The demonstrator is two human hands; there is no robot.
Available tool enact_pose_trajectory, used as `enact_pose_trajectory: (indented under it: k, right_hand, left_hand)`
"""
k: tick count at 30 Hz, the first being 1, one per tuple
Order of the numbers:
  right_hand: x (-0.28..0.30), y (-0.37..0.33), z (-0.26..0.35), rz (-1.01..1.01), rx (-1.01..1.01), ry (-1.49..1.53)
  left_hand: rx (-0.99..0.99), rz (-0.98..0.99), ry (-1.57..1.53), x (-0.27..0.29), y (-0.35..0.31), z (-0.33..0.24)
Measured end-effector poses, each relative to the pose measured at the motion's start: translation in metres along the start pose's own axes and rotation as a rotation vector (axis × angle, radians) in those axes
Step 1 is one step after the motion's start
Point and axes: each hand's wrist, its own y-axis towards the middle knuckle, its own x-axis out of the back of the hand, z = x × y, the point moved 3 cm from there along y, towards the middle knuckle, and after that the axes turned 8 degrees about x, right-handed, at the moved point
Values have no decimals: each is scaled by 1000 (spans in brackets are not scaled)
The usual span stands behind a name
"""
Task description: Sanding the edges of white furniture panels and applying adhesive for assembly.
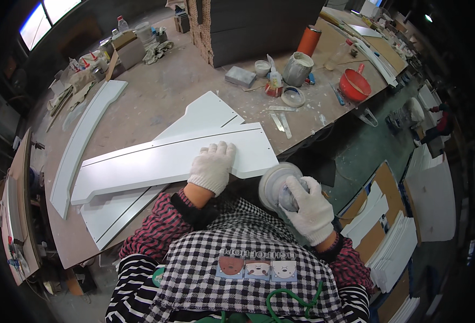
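Observation:
A long white board (140,156) with a dark groove along its far edge lies across the table. My left hand (213,166), in a white knitted glove, rests flat on it with the fingers stretched out. Beneath it, at an angle, lies a second white board (199,116), partly hidden. My right hand (310,211), gloved too, is wrapped round a round-headed sander (274,185). The sander's pale disc is beside the upper board's right end, by the table's front edge; whether they touch I cannot tell.
Another narrow white board (84,145) lies at the left. Farther back on the table (167,81) are a grey block (240,77), a metal can (297,69), a tape roll (293,97), scrapers (282,123) and a red bowl (354,85). White panels (393,253) are stacked at the lower right.

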Motion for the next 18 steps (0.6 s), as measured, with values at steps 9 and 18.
enact_pose_trajectory:
  k: [9, 18]
  right_hand:
    - [-1, -4, -14, -18, -48, -35]
    - [8, -39, -63, -198, -219, -80]
  left_hand:
    - [20, 29, 29, 0, -4, -3]
    - [14, 59, 38, -5, -12, -5]
